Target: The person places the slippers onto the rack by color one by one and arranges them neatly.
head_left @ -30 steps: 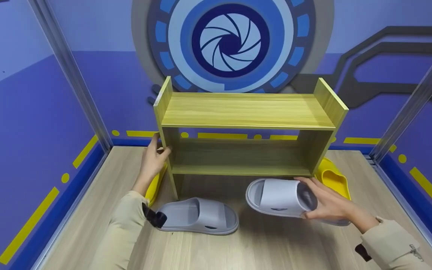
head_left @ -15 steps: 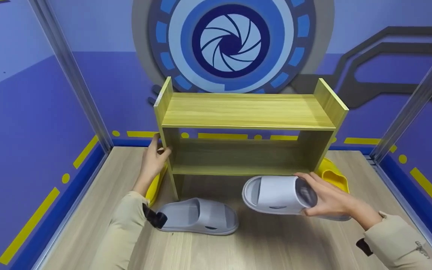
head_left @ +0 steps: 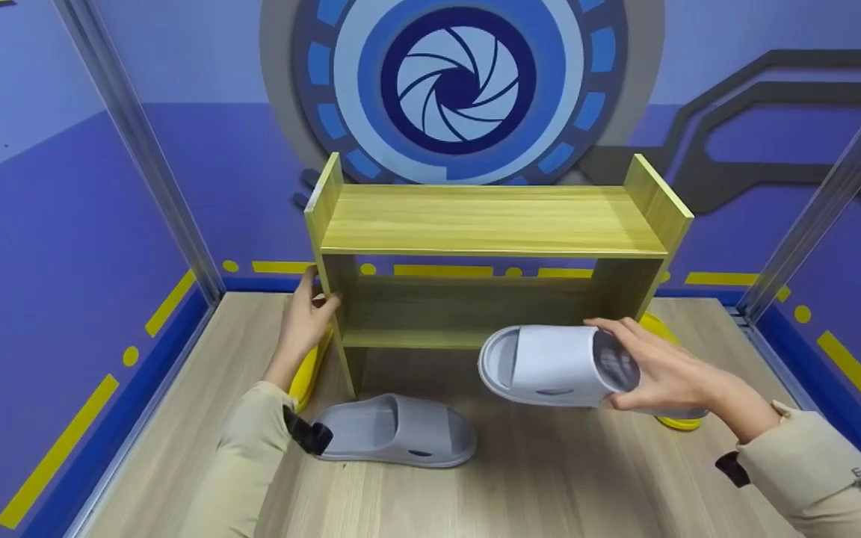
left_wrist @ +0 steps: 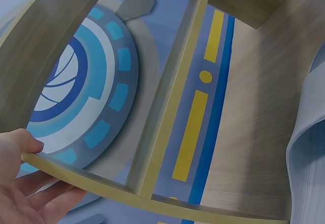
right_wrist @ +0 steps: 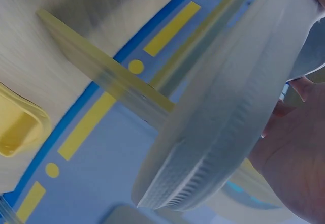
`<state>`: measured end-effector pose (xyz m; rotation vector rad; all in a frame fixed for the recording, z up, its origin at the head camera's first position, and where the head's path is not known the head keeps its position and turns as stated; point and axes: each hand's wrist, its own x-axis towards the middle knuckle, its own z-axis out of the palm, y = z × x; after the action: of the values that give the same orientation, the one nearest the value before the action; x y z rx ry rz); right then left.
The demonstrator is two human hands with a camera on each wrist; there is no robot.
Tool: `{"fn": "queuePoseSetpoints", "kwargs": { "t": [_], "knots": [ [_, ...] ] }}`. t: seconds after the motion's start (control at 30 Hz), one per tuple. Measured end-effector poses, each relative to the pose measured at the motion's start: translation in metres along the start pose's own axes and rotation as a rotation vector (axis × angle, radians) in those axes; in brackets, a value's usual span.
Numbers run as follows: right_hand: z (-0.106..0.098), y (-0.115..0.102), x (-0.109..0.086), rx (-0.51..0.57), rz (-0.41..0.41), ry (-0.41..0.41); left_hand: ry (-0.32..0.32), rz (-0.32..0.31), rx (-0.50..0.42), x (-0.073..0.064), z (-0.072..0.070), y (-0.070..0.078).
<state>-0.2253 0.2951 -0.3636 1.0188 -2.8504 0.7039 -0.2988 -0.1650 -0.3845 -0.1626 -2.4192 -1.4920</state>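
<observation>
My left hand (head_left: 302, 325) grips the left side panel of a small wooden shelf rack (head_left: 490, 217). In the left wrist view the thumb lies over the panel's edge and the fingers (left_wrist: 48, 196) are behind it. My right hand (head_left: 673, 370) holds a light grey slide slipper (head_left: 554, 362) by the strap's rear opening, its toe pointing left. This slipper hangs in front of the middle shelf board's right half; its heel is partly hidden by the hand. A matching grey slipper (head_left: 430, 437) lies on the table, toe to the right, in front of the rack's lower left.
A yellow slipper (head_left: 307, 377) lies beside the rack's left side, partly behind my left wrist. Another yellow slipper (head_left: 679, 424) is at the right, mostly covered by my right hand. Patterned blue-purple walls and metal posts (head_left: 819, 194) enclose the wooden table (head_left: 430, 508).
My right hand has lifted the grey slipper up from near the table to the level of the middle shelf board. The left hand has stayed on the rack's side panel.
</observation>
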Motion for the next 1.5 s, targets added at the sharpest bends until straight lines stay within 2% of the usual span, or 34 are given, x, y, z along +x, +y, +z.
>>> {"fn": "queuePoseSetpoints", "kwargs": {
  "t": [0.17,0.4,0.67,1.1,1.27,1.5],
  "knots": [
    [-0.014,-0.009,0.004,-0.009,0.015,0.014,-0.002,0.001,0.001,0.0,0.0,-0.001],
    [-0.031,-0.019,0.009,-0.032,0.004,0.038,0.021,0.056,-0.003,-0.003,0.0,0.001],
    [-0.046,-0.029,0.013,-0.078,-0.005,0.037,-0.009,-0.008,0.004,0.0,-0.001,0.0],
    [-0.073,-0.047,0.022,-0.064,-0.053,0.042,-0.014,-0.008,0.014,-0.001,-0.001,0.0],
    [-0.081,-0.052,0.026,-0.098,-0.082,0.072,-0.012,-0.003,0.008,-0.001,-0.001,0.0],
    [-0.088,-0.057,0.031,-0.15,-0.045,0.112,-0.003,0.009,0.013,0.0,-0.001,0.0]
  ]
}}
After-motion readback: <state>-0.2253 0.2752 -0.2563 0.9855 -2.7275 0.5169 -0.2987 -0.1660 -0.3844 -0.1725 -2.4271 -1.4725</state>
